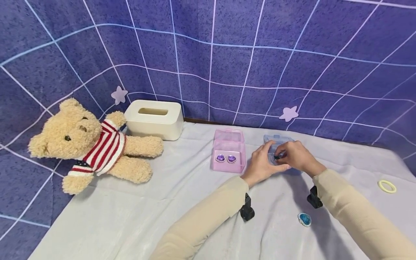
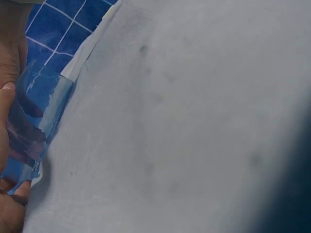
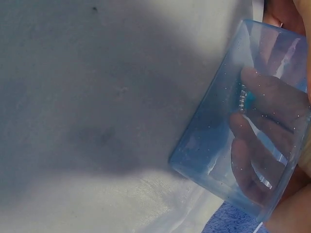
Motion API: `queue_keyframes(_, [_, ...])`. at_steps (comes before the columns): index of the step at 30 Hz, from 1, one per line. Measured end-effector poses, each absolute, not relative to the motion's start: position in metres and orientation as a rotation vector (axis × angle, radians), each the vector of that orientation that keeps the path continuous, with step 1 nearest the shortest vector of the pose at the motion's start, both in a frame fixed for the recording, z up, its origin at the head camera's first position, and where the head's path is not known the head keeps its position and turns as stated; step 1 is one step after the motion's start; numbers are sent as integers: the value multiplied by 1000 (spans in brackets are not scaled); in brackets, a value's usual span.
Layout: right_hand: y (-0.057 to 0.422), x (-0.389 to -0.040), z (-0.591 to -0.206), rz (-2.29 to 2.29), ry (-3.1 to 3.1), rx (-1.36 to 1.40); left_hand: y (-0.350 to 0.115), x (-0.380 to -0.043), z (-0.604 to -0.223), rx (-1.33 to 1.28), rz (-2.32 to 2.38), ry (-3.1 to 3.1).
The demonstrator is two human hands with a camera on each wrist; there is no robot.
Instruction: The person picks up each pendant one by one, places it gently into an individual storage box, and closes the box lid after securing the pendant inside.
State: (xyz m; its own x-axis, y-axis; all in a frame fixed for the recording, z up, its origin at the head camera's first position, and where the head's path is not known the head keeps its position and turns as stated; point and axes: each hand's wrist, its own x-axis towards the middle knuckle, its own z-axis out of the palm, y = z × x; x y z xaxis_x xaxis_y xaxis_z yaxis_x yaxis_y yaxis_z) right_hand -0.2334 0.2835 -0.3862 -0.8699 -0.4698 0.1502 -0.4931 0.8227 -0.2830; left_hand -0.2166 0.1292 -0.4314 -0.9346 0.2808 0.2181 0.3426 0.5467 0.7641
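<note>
My left hand (image 1: 261,162) holds the small see-through blue box (image 3: 204,141) by its side, thumb along the front. The box's lid stands raised at the back in the head view. From above, my right hand (image 1: 296,155) reaches into the box. Through the box wall in the right wrist view, its fingertips pinch a blue gem ornament (image 3: 249,100) with a pale beaded edge. A second blue gem ornament (image 1: 304,219), edged in white beads, lies on the cloth nearer to me. To the left stands an open pink box (image 1: 228,167) with two purple gem ornaments (image 1: 220,158) inside.
On the left, a teddy bear (image 1: 104,144) in a striped sweater leans by a cream tissue box (image 1: 154,121). A pale yellow ring (image 1: 386,186) lies far right. White cloth (image 1: 136,213) covers the table, with a blue gridded curtain (image 1: 195,57) behind it.
</note>
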Motion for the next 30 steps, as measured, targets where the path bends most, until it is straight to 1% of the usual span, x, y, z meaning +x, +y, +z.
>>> queue_keyframes(7, [286,-233,-384,465,-2925,788,129,-217,-431,-561,-1353,-2695])
queue_keyframes(12, [295,-224,-372,489,-2884,814,129,-217,-432,-555,-1386,-2681])
queue_keyframes(20, [315,-184,-341,479,-2775,827,130,-218,-435,-552,-1417,-2669])
queue_keyframes(30, [317,-129,-342,417,-2611,940,128,-218,-433,-549,-1415,-2666])
